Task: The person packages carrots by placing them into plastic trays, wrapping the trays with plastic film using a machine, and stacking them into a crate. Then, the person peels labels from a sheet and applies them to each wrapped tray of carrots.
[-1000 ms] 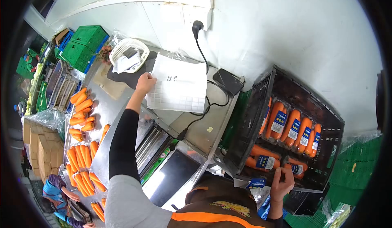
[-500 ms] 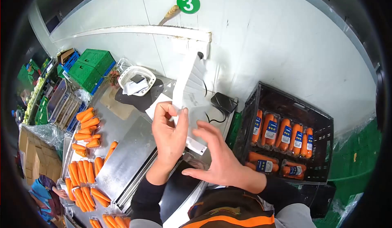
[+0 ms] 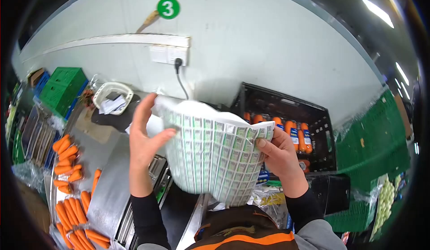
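Observation:
A wide sheet (image 3: 215, 156) with a printed grid of small green and white labels hangs in front of me, curved and slightly creased. My right hand (image 3: 282, 156) pinches its upper right corner between thumb and fingers. At the sheet's left edge is my left hand (image 3: 145, 138), its thumb and fingers spread apart. Behind the sheet, a black crate (image 3: 320, 160) holds packs of carrots (image 3: 291, 133) with blue labels; the sheet hides part of it.
Carrots (image 3: 71, 212) lie in groups on the metal table (image 3: 105, 185) at left. A white basket (image 3: 113, 98) with papers stands near the wall, beside green crates (image 3: 62, 88). A black plug (image 3: 178, 62) sits in the wall socket. Green crates (image 3: 374, 153) stand at right.
The view has shifted right. The white sheet that was near my left hand is now spread wide with its printed side showing, and my right hand has taken hold of its right corner.

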Tool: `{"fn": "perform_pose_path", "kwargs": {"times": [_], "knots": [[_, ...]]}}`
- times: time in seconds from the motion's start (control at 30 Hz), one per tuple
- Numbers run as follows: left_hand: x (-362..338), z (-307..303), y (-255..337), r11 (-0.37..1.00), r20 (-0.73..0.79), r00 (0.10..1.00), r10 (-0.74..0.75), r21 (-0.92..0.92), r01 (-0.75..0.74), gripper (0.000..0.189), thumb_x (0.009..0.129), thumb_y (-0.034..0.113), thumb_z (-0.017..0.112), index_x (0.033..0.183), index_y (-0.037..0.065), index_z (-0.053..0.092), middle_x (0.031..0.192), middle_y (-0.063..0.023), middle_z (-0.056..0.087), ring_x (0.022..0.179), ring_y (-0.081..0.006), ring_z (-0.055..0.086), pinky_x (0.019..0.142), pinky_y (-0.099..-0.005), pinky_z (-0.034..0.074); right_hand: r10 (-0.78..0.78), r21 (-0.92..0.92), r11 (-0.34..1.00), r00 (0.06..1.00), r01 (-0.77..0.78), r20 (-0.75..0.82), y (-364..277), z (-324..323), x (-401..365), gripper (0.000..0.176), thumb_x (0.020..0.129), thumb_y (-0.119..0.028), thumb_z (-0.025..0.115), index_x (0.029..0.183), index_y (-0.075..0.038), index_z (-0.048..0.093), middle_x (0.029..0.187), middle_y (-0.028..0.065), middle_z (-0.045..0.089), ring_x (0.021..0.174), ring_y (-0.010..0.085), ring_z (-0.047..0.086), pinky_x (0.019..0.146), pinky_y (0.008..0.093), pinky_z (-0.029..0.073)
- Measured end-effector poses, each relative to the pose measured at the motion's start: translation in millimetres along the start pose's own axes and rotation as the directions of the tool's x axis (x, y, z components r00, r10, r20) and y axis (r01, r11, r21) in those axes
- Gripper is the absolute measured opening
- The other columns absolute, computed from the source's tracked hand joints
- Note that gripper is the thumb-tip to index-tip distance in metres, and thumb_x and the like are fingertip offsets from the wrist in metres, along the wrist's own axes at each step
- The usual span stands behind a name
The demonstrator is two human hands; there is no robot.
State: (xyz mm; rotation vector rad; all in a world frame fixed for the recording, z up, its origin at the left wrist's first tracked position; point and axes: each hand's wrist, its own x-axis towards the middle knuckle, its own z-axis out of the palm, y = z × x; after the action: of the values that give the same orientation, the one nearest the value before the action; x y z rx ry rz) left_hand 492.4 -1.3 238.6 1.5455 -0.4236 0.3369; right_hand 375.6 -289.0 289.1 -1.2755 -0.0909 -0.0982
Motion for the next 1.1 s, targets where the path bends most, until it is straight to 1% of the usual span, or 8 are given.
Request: {"fn": "perform_pose_path", "kwargs": {"times": [0.17,0.3,0.37,0.5,0.63,0.7,0.83,1.1], "knots": [[-15,31,-16,0.853,0.237,0.926,-0.294,-0.371,0.366,0.053,0.079,-0.005,0.07,0.129,-0.003,0.052,0.109,-0.0118,0.066,0.095,-0.0163,0.064,0.084,-0.0296,0.051,0.18,0.169,0.973,0.975,-0.157,-0.133,3,-39,-23,0.039,0.09,-0.006,0.065,0.126,0.0,0.054,0.115,0.0074,0.064,0.102,0.014,0.061,0.09,0.0303,0.048],[-34,65,-12,0.776,0.253,0.878,-0.405,-0.412,0.477,0.047,0.079,-0.005,0.07,0.124,-0.001,0.058,0.101,-0.0095,0.069,0.087,-0.0139,0.066,0.078,-0.0276,0.053,-0.144,-0.371,0.928,0.96,0.047,-0.238,-5,-69,-34,0.053,0.087,-0.005,0.067,0.135,0.0,0.044,0.119,0.009,0.059,0.106,0.0143,0.059,0.088,0.0295,0.048],[-37,79,-7,0.774,0.272,0.851,-0.449,-0.357,0.523,0.045,0.079,-0.004,0.07,0.123,0.0,0.059,0.099,-0.0083,0.069,0.086,-0.0131,0.066,0.076,-0.0264,0.053,-0.137,-0.34,0.939,0.958,0.045,-0.252,-3,-100,-40,0.057,0.085,-0.004,0.069,0.136,-0.001,0.044,0.117,0.0086,0.059,0.102,0.0133,0.059,0.086,0.0277,0.048],[-29,102,11,0.868,0.331,0.865,-0.377,-0.199,0.455,0.037,0.079,-0.007,0.07,0.115,-0.002,0.062,0.095,-0.0088,0.07,0.083,-0.012,0.066,0.074,-0.0249,0.053,0.001,-0.301,0.951,0.976,-0.068,-0.218,-11,-137,-57,0.055,0.082,-0.003,0.071,0.132,-0.002,0.048,0.111,0.0061,0.06,0.094,0.0107,0.06,0.083,0.0265,0.049],[-21,119,27,0.904,0.416,0.842,-0.344,-0.095,0.417,0.035,0.078,-0.008,0.07,0.111,-0.001,0.063,0.094,-0.0082,0.07,0.083,-0.0108,0.066,0.072,-0.024,0.052,-0.292,-0.32,0.928,0.907,0.192,-0.302,-25,-144,-66,0.035,0.08,-0.002,0.073,0.114,-0.002,0.064,0.094,0.0014,0.062,0.083,0.0076,0.057,0.061,0.0213,0.046],[-18,130,34,0.906,0.421,0.842,-0.338,-0.096,0.412,0.03,0.078,-0.008,0.07,0.106,-0.001,0.064,0.092,-0.0076,0.07,0.082,-0.0104,0.065,0.072,-0.0234,0.052,-0.249,-0.682,0.72,0.965,0.128,-0.082,-37,-162,-74,0.024,0.081,-0.002,0.072,0.105,-0.004,0.069,0.094,0.0013,0.063,0.079,0.0073,0.057,0.055,0.0223,0.043],[-14,134,29,0.945,0.458,0.852,-0.253,-0.071,0.319,0.016,0.078,-0.008,0.069,0.091,-0.001,0.065,0.091,-0.0095,0.069,0.078,-0.0115,0.063,0.071,-0.025,0.05,-0.404,-0.771,0.585,0.915,0.253,-0.007,-35,-174,-77,0.014,0.082,-0.004,0.072,0.095,-0.001,0.069,0.082,0.0055,0.063,0.069,0.012,0.058,0.055,0.0251,0.043],[-28,143,33,0.858,0.337,0.939,-0.072,-0.459,0.231,0.015,0.08,0.003,0.073,0.09,0.001,0.062,0.087,-0.0113,0.067,0.077,-0.0154,0.059,0.072,-0.0284,0.046,-0.258,-0.735,0.666,0.964,0.124,-0.07,-48,-178,-106,0.027,0.094,-0.018,0.061,0.076,0.001,0.059,0.061,0.0041,0.05,0.054,0.012,0.044,0.05,0.0289,0.036]]}}
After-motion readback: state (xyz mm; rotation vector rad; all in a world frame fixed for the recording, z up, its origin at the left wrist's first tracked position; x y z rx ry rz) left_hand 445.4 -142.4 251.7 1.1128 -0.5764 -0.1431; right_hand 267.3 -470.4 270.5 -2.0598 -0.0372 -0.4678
